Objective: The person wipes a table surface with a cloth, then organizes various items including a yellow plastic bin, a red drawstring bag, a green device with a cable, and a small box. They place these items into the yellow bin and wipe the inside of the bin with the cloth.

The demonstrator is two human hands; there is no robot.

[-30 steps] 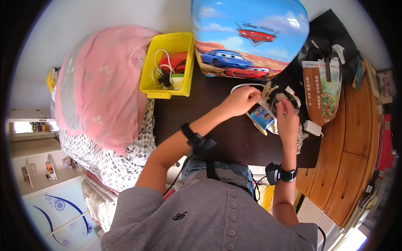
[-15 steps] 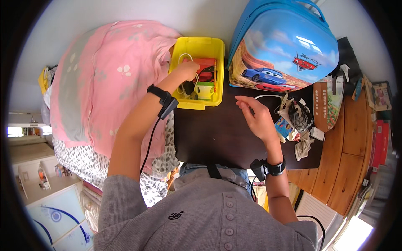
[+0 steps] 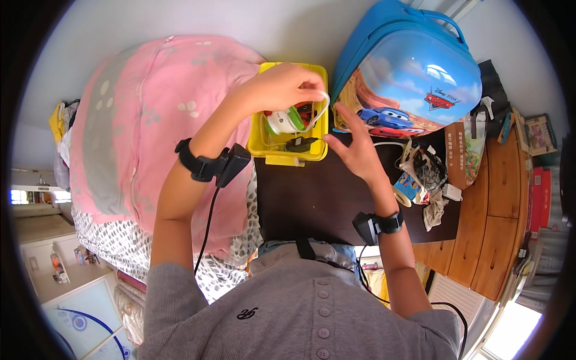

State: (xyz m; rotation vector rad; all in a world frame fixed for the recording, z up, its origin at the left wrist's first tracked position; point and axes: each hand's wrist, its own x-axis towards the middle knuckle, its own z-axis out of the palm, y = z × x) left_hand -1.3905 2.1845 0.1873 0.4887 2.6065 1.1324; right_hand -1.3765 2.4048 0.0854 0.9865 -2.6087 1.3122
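My left hand [image 3: 287, 86] is above the yellow plastic bin [image 3: 318, 153], its fingers closed on a white cable [image 3: 324, 108] that loops down its right side. Below it sits a rounded white and green object [image 3: 287, 122], tilted; I cannot make out its kind. A dark plug-like piece [image 3: 301, 143] lies near the bin's front wall, and something red shows partly behind the white and green object. My right hand [image 3: 359, 150] is just right of the bin, thumb and fingers apart, holding nothing. Its thumb is close to the bin's rim.
A blue hard-shell case [image 3: 414, 72] with printed cars stands behind the dark table [image 3: 312, 198]. Bags, papers and a white adapter [image 3: 452, 192] are piled at the table's right. Pink bedding [image 3: 156, 138] rises on the left. Cords hang from both wrist straps.
My left hand has come up out of the bin, drawing the white cable with it. The white and green object has shifted left and tilted. My right hand has moved closer to the bin.
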